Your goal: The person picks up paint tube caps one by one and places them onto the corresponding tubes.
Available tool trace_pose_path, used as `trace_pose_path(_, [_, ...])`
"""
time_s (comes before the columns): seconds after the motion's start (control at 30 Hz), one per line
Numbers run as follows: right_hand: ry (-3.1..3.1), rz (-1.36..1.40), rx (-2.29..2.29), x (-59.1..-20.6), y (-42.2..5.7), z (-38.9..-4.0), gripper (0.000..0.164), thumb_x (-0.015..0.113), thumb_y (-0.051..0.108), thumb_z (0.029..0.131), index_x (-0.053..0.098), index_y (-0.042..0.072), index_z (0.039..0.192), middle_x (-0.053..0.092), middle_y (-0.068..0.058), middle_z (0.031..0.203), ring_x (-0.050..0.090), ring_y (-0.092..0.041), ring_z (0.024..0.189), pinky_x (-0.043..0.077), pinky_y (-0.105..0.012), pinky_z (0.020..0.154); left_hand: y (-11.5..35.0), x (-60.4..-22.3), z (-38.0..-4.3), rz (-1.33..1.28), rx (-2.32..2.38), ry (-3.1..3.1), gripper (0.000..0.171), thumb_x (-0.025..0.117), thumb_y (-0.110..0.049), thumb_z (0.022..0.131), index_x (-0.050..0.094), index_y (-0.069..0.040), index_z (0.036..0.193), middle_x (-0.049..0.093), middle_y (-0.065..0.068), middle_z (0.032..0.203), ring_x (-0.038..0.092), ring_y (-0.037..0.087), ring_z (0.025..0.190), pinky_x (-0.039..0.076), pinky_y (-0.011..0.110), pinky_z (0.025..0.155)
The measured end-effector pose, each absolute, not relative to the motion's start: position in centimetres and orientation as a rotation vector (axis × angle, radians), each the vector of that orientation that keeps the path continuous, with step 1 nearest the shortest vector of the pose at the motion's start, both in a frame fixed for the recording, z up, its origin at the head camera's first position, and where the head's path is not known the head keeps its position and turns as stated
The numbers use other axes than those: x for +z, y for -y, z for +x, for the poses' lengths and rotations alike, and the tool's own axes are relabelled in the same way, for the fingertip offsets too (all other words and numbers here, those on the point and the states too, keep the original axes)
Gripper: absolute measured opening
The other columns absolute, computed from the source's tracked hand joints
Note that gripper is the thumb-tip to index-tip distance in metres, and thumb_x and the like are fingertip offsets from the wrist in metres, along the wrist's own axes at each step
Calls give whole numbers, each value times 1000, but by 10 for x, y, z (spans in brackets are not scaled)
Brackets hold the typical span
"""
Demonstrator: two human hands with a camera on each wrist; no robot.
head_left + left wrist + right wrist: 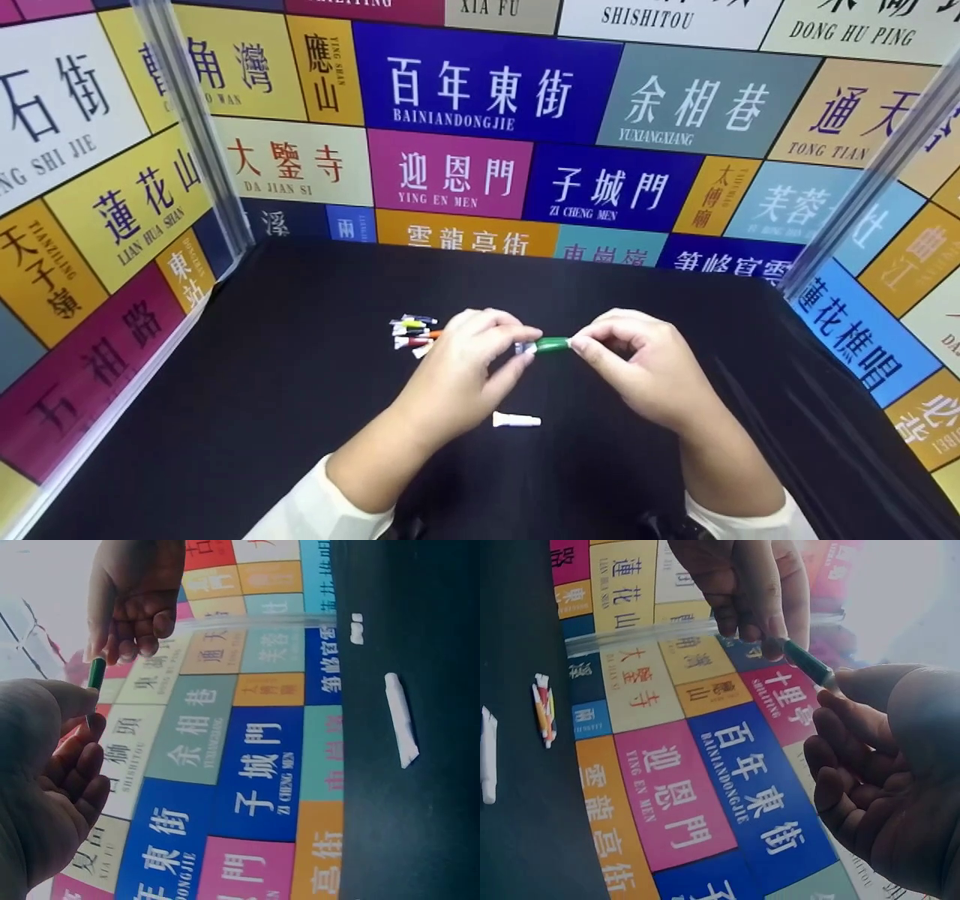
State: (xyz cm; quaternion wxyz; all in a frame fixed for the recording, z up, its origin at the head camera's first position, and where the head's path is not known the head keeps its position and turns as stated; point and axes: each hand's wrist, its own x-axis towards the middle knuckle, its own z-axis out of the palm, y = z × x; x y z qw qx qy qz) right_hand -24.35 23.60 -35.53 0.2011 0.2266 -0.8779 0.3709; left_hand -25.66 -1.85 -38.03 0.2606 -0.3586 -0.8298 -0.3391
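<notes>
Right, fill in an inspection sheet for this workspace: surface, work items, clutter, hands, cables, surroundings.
Surface: black cloth, creased toward the right.
Work items: green tube, held up off the cloth; white tube, lying on it.
Clutter: pile of coloured tubes beside the left hand; small white piece, identity unclear.
Hands: left pinches one end of the green tube, right hand the other.
Cables: nothing seen.
Surroundings: walls of colourful lettered panels.
</notes>
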Motion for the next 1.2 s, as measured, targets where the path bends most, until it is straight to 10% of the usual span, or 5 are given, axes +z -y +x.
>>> trace_pose_path(0.57, [2746, 496, 1039, -379, -246, -276, 8, 77, 27, 100, 83, 23, 97, 73, 5, 88, 61, -18, 79, 52, -29, 71, 17, -412, -286, -888, -987, 2393, 22, 81, -32, 98, 82, -20, 116, 81, -6, 113, 72, 19, 112, 57, 37, 103])
trace_pose_path(1.2, [2775, 302, 1239, -421, -318, -329, 37, 81, 42, 95, 81, 15, 121, 81, -7, 120, 74, -15, 101, 58, -18, 85, 28, -455, -324, -787, -1196, 2598, 14, 82, -27, 95, 84, -20, 107, 80, -5, 103, 71, 14, 97, 58, 34, 92])
